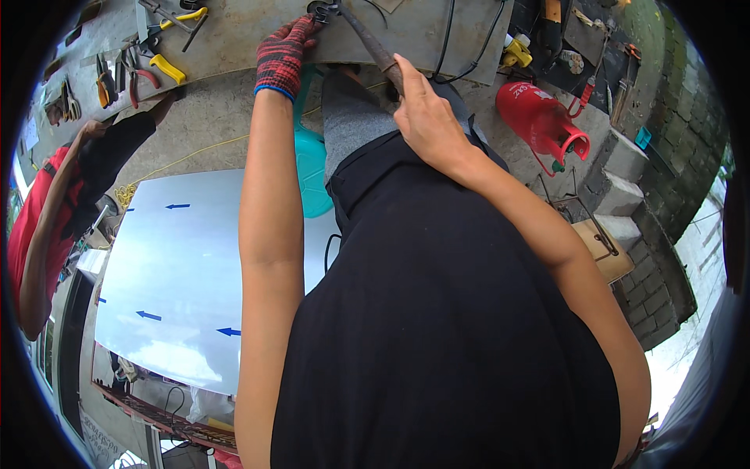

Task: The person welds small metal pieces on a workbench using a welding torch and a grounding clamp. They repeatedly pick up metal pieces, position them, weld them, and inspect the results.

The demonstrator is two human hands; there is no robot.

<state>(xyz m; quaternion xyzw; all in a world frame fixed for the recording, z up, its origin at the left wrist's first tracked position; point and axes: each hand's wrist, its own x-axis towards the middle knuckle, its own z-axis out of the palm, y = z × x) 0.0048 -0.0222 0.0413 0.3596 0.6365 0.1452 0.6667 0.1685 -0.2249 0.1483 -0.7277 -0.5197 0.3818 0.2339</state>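
Observation:
At the top of the head view, my left hand [283, 59] wears a red and black knit glove with a blue cuff. Its fingers are closed at a small dark rounded metal piece [319, 11] over the grey worktable [234, 47]. My bare right hand [428, 116] is wrapped round the lower end of a long tool with a worn brown handle [369, 39]. The tool slants up and left, and its far end meets the dark piece close to my left fingertips. That end is partly cut off by the picture's edge, so its exact kind cannot be made out.
Pliers [125, 76] and yellow-handled tools [167, 69] lie on the table's left. A red gas cylinder [535, 117] lies at right near concrete steps [621, 168]. A turquoise stool [312, 172] and a pale sheet with blue arrows [180, 266] are below. Another person's red sleeve [47, 227] shows at left.

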